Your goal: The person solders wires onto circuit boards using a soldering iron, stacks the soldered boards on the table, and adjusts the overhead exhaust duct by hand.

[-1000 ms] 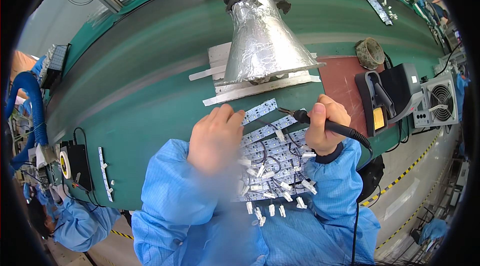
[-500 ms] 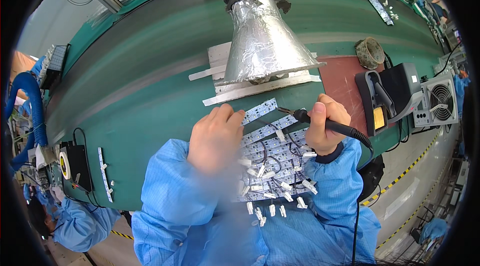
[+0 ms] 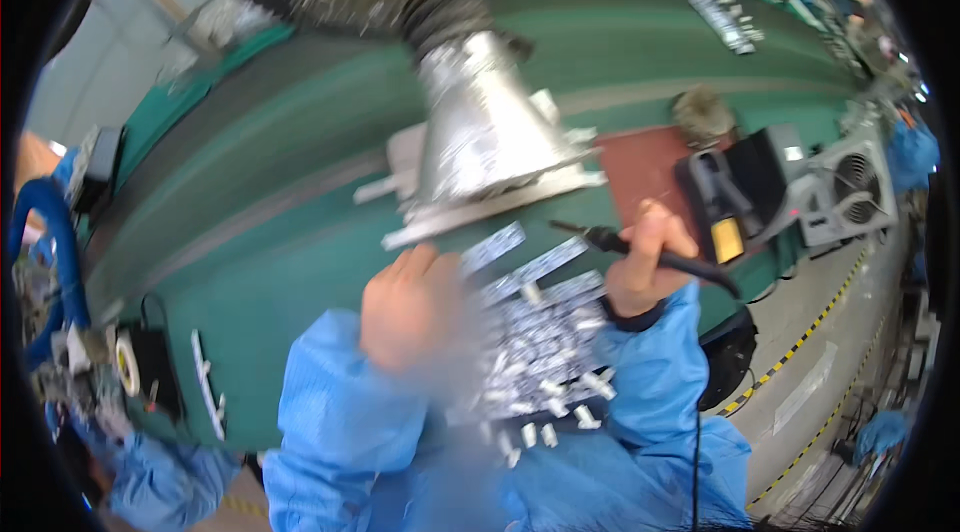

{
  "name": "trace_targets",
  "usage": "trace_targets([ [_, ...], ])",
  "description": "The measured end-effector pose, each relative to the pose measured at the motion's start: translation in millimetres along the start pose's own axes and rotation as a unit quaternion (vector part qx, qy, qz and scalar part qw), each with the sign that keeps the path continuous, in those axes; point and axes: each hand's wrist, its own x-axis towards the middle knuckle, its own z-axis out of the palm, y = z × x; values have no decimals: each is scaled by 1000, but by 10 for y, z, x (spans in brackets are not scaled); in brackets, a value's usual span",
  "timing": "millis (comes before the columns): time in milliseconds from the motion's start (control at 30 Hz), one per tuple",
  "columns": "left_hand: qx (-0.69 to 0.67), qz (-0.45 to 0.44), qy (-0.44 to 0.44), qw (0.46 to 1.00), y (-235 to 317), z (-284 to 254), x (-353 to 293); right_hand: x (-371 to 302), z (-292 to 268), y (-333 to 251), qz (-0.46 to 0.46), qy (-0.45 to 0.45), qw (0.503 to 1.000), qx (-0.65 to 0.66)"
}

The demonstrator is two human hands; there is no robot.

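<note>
My right hand (image 3: pixel 650 257) grips the dark handle of a soldering iron (image 3: pixel 607 240), whose metal tip points left and stands a little apart from the end of a short LED strip (image 3: pixel 493 249). Beside that strip's left end is my left hand (image 3: pixel 405 302), its fingers curled; a hazy smear hides what they hold, if anything. Below both hands lie several more LED strips (image 3: pixel 540 267), side by side, with dark wires and small white connectors (image 3: pixel 553 387) on top. Some connectors hang over the near edge. The view is blurred.
A foil-covered fume hood (image 3: pixel 490 132) on a bent duct stands beyond the strips. At the right are a soldering iron stand (image 3: pixel 715 202) with a yellow sponge, a round pot (image 3: pixel 703 115) and a fan unit (image 3: pixel 855 187). One strip (image 3: pixel 207 384) lies left, near a black box (image 3: pixel 150 372).
The whole view has shifted and blurred. The iron's tip is now farther from the short strip's end. My left hand's fingers look more tightly curled.
</note>
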Motion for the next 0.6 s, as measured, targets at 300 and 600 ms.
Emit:
trace_targets([
  [300,-78,-90,-21,993,-49,-427,-113,12,-49,64,66,99,990,71],
  [600,-46,-171,74,981,-1505,-325,-822,67,3,59,21,28,999,18],
])
